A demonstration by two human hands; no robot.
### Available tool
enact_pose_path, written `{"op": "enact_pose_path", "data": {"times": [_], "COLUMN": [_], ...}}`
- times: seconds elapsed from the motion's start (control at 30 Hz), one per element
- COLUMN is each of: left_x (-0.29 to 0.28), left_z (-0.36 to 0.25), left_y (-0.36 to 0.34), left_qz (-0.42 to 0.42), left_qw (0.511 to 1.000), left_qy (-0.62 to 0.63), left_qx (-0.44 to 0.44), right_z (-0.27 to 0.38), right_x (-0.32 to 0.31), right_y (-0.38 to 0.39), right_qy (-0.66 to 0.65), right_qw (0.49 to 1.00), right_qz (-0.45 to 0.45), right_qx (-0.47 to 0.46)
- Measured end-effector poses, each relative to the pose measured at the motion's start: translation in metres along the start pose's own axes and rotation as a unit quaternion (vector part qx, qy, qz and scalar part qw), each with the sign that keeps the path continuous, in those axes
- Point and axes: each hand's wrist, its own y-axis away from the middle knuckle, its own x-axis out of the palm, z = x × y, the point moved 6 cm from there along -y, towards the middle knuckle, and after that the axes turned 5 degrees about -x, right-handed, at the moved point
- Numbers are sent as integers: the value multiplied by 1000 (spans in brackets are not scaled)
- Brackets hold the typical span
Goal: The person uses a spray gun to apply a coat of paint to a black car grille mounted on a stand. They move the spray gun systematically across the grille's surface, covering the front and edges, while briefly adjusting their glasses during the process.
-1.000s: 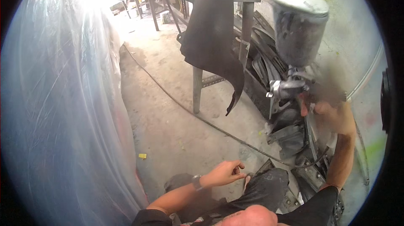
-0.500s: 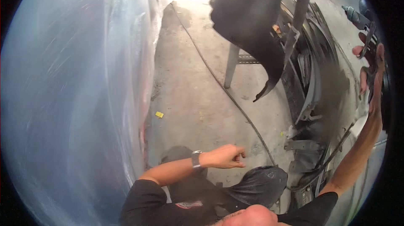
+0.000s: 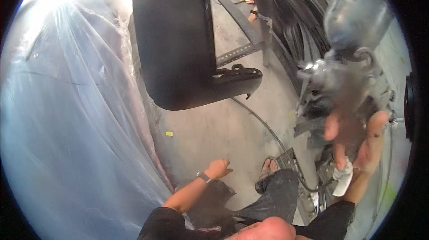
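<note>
Clasping one spray gun (image 3: 333,79) is the right grip (image 3: 367,147), the left grip (image 3: 217,169) loosely open before one black panel (image 3: 176,43).

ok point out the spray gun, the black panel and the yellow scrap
Spray gun (image 3: 355,30): head view, on its grey cup
Black panel (image 3: 174,43): head view, on its broad face
Yellow scrap (image 3: 169,133): head view, on its middle

Appears as a grey spray gun (image 3: 352,68), partly blurred, with a rounded cup (image 3: 357,19) on top and nozzle end (image 3: 309,66) toward the left. Sits roughly upright in the right grip (image 3: 365,154), above a crumpled white scrap (image 3: 342,181).
</note>
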Motion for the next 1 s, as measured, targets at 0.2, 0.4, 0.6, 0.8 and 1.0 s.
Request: {"op": "enact_pose_path", "data": {"times": [0.2,0.4,0.6,0.8,1.0], "left_x": [36,-21,-82,-122,-106], "left_z": [8,-68,-65,-107,-128], "left_y": [42,130,277,414,448], "left_qz": [2,-3,-105,29,5], "left_qw": [999,985,985,925,853], "left_qy": [41,173,99,242,364], "left_qx": [2,-22,-93,-292,-374], "right_z": [-3,-79,-26,133,161], "right_x": [-4,-69,-47,20,29], "right_y": [-29,-44,-8,8,6], "right_qy": [70,170,51,-5,139], "right_qw": [984,964,965,973,959], "right_qz": [92,15,-44,36,155], "right_qx": [135,203,254,227,194]}}
